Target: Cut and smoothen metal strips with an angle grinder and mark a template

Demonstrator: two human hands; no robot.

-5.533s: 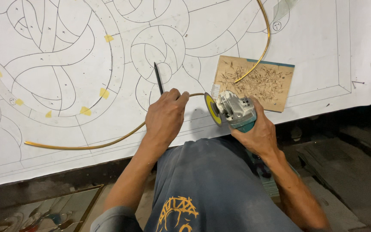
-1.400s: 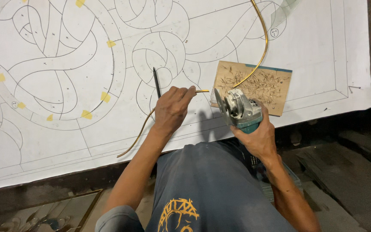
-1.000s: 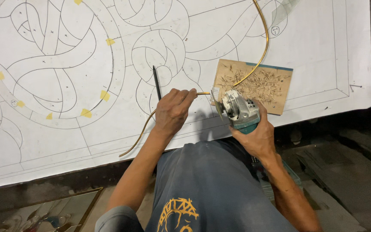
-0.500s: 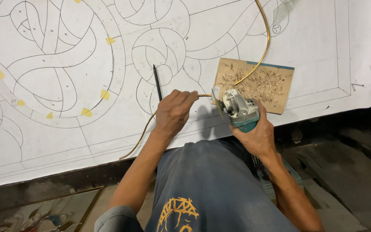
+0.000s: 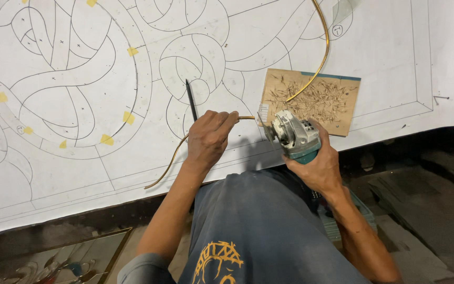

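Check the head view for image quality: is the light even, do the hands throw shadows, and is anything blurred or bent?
Head view: bright, even light on the white pattern sheet, no glare; the floor below is dark. A soft shadow lies under the left hand. The grinder in the right hand is sharp, as is the brass strip. Sheet edges bow slightly, suggesting wide-lens distortion.

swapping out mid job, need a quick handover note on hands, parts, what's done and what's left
Left hand grips the brass strip, which curves across the paper pattern and over the scored board.
Right hand holds the grinder, its disc right at the strip near the board's left edge.
A pencil lies on the pattern by the left hand.
Done: strip positioned at the disc.
Left: no finished cut is visible yet.
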